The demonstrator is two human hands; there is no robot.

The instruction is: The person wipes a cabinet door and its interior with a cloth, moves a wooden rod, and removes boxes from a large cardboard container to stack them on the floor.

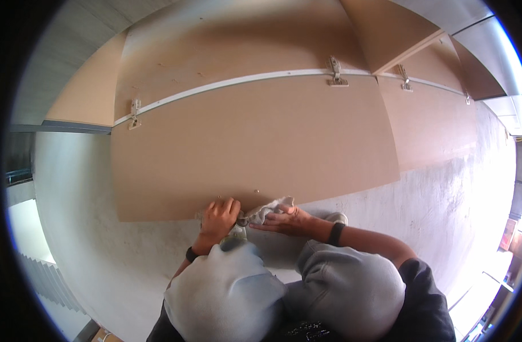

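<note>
A brown cabinet door (pixel 255 137) lies folded down in front of me, hung on metal hinges along its far edge. My left hand (pixel 218 219) is closed over the door's near edge, with the fingers curled onto the brown face. Just to its right, my right hand (pixel 283 221) holds a crumpled whitish cloth (pixel 276 208) against the same edge. Between the hands sits a small, dark, rounded metal piece (pixel 243 219), partly covered, whose kind I cannot make out. A small screw-like fitting (pixel 257 191) shows on the door above the cloth.
Behind the door stands the brown cabinet interior (pixel 244 45), with a hinge (pixel 337 73) and an upright partition (pixel 395 34) at right. Another lowered door (pixel 432 125) adjoins it. My knees (pixel 226 290) are close beneath my arms, over a grey floor (pixel 78 194).
</note>
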